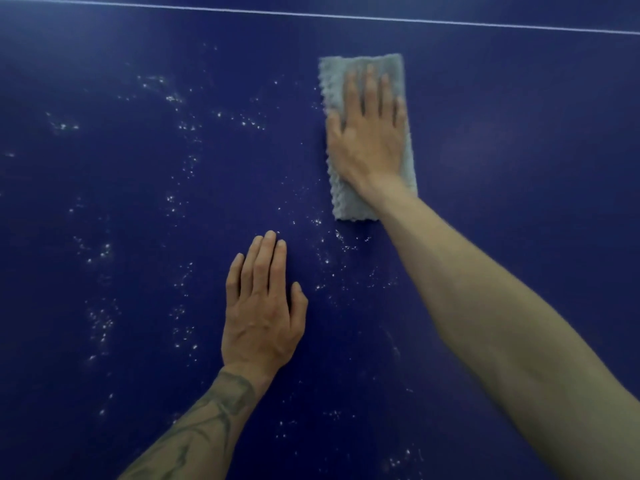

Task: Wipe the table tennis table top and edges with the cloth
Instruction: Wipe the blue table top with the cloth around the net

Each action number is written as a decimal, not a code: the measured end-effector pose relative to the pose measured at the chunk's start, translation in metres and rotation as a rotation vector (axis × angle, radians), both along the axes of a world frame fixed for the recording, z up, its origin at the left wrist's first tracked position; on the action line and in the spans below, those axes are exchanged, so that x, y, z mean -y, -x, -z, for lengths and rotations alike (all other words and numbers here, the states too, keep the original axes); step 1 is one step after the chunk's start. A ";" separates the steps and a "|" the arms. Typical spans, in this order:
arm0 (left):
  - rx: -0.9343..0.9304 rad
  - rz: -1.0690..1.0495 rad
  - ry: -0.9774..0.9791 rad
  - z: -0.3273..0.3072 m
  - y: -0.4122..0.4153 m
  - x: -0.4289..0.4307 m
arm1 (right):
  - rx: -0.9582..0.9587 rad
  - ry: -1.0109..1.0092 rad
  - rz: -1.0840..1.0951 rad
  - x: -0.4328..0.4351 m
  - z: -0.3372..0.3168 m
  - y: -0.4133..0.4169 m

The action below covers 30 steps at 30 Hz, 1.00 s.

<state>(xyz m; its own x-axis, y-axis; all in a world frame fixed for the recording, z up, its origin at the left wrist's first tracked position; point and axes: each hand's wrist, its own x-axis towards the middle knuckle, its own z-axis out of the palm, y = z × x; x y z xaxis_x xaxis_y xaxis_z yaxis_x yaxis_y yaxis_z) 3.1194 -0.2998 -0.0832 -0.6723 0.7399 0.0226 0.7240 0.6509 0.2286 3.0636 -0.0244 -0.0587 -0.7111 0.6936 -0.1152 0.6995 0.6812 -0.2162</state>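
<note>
Fingers (pixel 370 88) straight, two hands: right hand (pixel 367 143) presses one grey cloth (pixel 334 84), left hand (pixel 263 317) flat on table (pixel 138 202)

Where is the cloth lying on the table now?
In the head view, the cloth lies flat on the blue table, right of centre, under the pressing right hand and below the white line.

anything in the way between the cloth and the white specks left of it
Straight left, nothing visible: only bare table top between the grey cloth and those specks. Nearer the person, the left hand rests flat among the specks and would block a stroke that way.
</note>
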 end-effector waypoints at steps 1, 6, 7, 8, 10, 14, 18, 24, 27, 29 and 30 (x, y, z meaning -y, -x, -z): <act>0.001 0.000 0.005 0.000 0.000 0.001 | 0.003 -0.010 -0.093 0.017 0.001 0.000; -0.002 -0.004 0.009 -0.003 0.000 0.001 | 0.053 -0.069 -0.360 0.050 0.004 -0.069; 0.000 -0.004 0.004 -0.003 -0.001 0.000 | 0.076 -0.072 -0.308 0.040 0.003 -0.080; 0.004 -0.005 -0.001 -0.003 -0.001 -0.001 | 0.090 -0.081 -0.240 0.026 0.002 -0.085; 0.009 -0.011 -0.006 -0.003 0.000 -0.001 | 0.090 -0.072 -0.102 0.001 -0.001 -0.075; 0.008 -0.007 0.000 -0.002 0.000 0.000 | 0.052 -0.006 -0.015 -0.002 -0.002 -0.030; 0.011 -0.006 0.008 -0.003 0.000 0.000 | 0.046 -0.057 -0.330 0.057 0.003 -0.062; 0.012 -0.009 -0.002 -0.004 0.000 -0.001 | 0.103 -0.077 -0.134 0.029 0.001 -0.121; 0.017 -0.005 0.005 -0.004 0.000 -0.001 | 0.068 -0.050 0.006 0.025 0.000 -0.089; 0.012 -0.008 0.007 -0.005 0.000 -0.001 | 0.038 -0.018 -0.023 0.044 0.004 -0.073; 0.013 -0.008 0.005 -0.005 0.000 -0.001 | 0.028 -0.021 -0.086 0.060 0.006 -0.075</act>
<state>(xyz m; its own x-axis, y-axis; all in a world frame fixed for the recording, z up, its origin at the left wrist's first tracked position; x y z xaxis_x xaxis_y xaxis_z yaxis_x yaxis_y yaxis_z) 3.1192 -0.2987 -0.0780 -0.6788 0.7343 0.0102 0.7155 0.6581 0.2345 3.1384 -0.0847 -0.0651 -0.7648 0.6325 -0.1224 0.6438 0.7431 -0.1824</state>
